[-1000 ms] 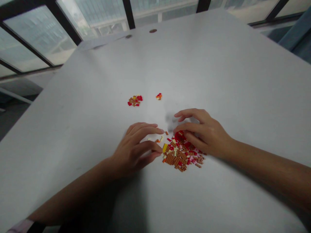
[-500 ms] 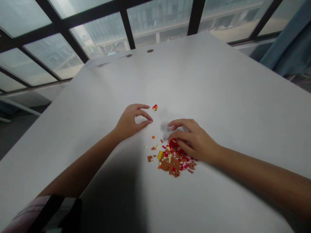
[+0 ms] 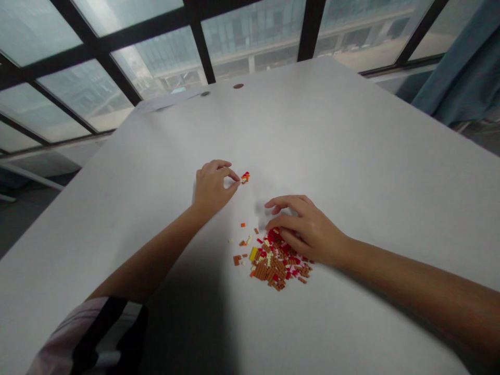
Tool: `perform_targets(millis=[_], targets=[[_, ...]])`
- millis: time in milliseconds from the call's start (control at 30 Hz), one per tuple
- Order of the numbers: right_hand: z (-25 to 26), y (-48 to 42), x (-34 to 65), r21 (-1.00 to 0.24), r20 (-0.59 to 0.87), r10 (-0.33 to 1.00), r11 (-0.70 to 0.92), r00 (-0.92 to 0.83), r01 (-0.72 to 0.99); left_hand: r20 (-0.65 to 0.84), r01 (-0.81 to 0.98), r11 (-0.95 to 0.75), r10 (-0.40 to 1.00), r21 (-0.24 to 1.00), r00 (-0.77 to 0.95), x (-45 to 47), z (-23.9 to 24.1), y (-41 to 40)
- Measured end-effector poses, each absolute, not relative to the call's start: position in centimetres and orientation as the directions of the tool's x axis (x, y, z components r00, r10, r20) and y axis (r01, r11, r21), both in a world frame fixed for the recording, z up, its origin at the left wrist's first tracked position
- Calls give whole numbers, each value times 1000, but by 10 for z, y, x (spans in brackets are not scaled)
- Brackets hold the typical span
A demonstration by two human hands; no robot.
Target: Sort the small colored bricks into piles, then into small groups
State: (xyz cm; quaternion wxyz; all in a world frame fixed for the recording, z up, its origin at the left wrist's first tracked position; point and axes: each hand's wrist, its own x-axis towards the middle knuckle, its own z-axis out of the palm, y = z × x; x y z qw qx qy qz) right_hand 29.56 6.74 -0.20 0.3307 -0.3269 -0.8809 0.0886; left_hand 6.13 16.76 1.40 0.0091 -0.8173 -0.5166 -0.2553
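My left hand (image 3: pixel 214 187) has thumb and index finger pinched together at the left side of a small cluster of red and orange toy bricks (image 3: pixel 245 177). Whatever lies between those fingertips is too small to make out. Over the upper part of a loose pile of small toy bricks (image 3: pixel 269 271) hovers my right hand (image 3: pixel 300 224), fingers apart and slightly curled. Its index finger and thumb are close to the red bricks (image 3: pixel 274 234), and the palm hides some of the pile. Brown bricks fill most of the pile, with red, pink and cream ones among them.
Left of the pile lie a yellow brick (image 3: pixel 253 253), a brown brick (image 3: pixel 237 260) and an orange brick (image 3: pixel 242 225). The white table (image 3: pixel 332 130) reaches back to dark-framed windows. Two round discs (image 3: pixel 238 86) sit near its far edge, and a blue curtain (image 3: pixel 453 78) hangs at right.
My left hand has moved forward and slightly left, bringing its pinched fingertips up against the small cluster. My right hand stays over the pile, almost unmoved. The view has shifted a little.
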Motion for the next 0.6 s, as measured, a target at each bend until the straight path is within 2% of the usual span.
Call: perform_targets(millis=[200,367,600], targets=[[-1,67,296,-326,543,615,782,-572,532,412,839,-523,805,151,428,61,11,164],[0,67,295,-309,560,604,788,-567,532,430,847,-519,795,117,428,55,17,156],[3,66,295,-315,540,613,782,-576,538,366,662,-743,645,96,671,25,25,93]])
